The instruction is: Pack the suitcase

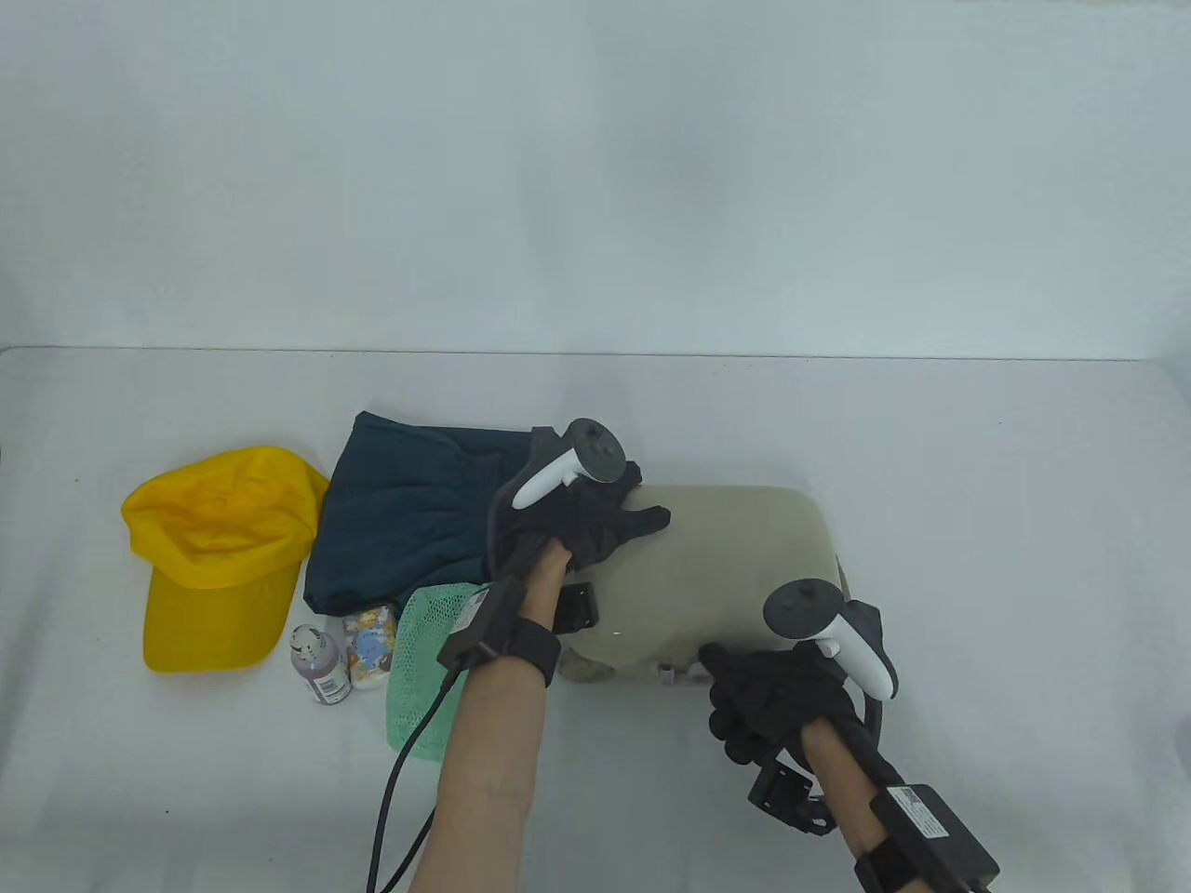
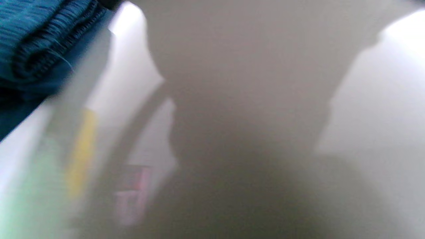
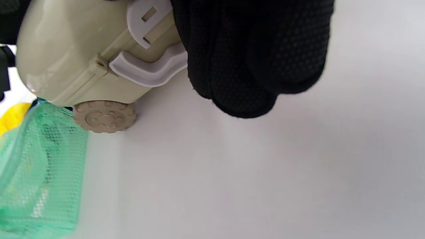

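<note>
we see a suitcase of smooth, faintly glossy beige plastic, its latch matt pale plastic, its wheel ridged. the gloves are dotted black knit; the pouch green mesh; the cap matt yellow cloth.

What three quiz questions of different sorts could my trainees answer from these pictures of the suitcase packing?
1. True or false: the suitcase lies shut on the table.
2. Which hand rests on top of the suitcase shell? A left hand B right hand
3. Fill in: the cap left of the dark blue garment is coloured ____.

Key: 1 true; 2 A; 3 yellow.
</note>
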The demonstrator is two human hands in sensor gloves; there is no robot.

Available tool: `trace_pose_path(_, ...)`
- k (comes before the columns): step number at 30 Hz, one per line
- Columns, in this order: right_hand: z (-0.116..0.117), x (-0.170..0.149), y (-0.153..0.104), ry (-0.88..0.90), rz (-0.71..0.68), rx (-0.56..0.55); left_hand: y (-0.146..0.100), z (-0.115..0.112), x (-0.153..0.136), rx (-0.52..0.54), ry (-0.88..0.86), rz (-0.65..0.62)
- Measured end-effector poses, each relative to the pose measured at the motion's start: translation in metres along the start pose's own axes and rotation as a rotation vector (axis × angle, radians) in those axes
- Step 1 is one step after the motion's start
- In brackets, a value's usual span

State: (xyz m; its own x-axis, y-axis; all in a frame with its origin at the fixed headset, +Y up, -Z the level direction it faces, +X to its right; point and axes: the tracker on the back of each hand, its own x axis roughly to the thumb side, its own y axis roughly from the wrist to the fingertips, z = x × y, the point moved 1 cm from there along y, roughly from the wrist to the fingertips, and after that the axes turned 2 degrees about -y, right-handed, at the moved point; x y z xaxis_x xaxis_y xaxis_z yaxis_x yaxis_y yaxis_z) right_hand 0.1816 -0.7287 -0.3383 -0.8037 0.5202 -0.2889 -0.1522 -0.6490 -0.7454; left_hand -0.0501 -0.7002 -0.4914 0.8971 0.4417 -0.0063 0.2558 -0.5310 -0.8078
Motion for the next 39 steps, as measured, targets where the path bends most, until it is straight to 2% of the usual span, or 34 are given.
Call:
trace_pose_path(4,0.002,-0.002,0.001,0.046,-0.011,0.004,0.001,0.0,-0.002,-0.006,-0.026,-0.011)
trace_pose_path(7,0.003,-0.005,0.0,0.052,0.002,-0.032,0.001,-0.001,-0.002,-0.005,-0.052,-0.008)
trace_pose_path(19,0.011,-0.006,0.002,0.176,0.031,-0.002,0.004,0.001,-0.002,-0.011,-0.061,-0.025)
trace_pose_path(23,0.004,-0.004,0.0,0.047,0.001,-0.014,0.004,0.002,-0.002,-0.009,-0.042,-0.024)
trace_pose_path(25,0.002,0.003,-0.001,-0.197,0.036,-0.098,0.004,0.004,-0.001,-0.001,-0.017,-0.016)
trace_pose_path(28,0.001,0.014,-0.007,-0.384,0.054,-0.104,0.002,0.005,0.0,0.021,0.0,-0.007)
trace_pose_path(29,0.0,0.015,-0.01,-0.378,0.051,-0.103,0.001,0.005,0.002,0.033,0.001,-0.005)
trace_pose_path(31,-0.007,0.017,-0.018,-0.354,0.015,-0.101,-0.009,0.005,0.01,0.099,0.042,0.027)
trace_pose_path(32,-0.012,0.02,-0.024,-0.333,-0.013,-0.089,-0.018,0.006,0.017,0.172,0.112,0.034)
trace_pose_path(34,-0.024,0.024,-0.035,-0.269,-0.078,-0.1,-0.035,0.008,0.026,0.264,0.183,-0.003)
trace_pose_path(39,-0.061,0.022,-0.059,-0.098,-0.19,-0.205,-0.09,0.005,0.031,0.342,0.07,-0.074)
